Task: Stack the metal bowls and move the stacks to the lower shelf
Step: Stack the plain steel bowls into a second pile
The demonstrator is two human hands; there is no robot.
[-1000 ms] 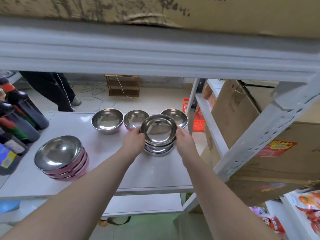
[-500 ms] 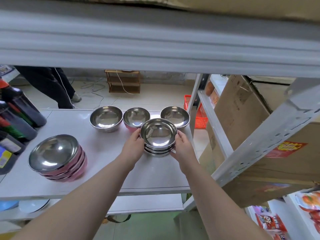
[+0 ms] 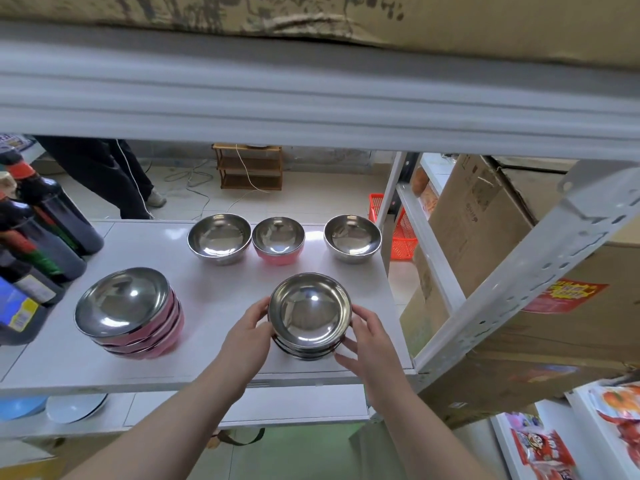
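Bowls in the steel stack point(image 3: 309, 315), probably light, rigid and slippery, are clasped at opposite sides between left hand point(image 3: 246, 336) and right hand point(image 3: 367, 341).

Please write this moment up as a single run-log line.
left hand + right hand: gripping small silver bowl stack | stack: at shelf front edge | pink stack: left, untouched | loose bowls at back: three
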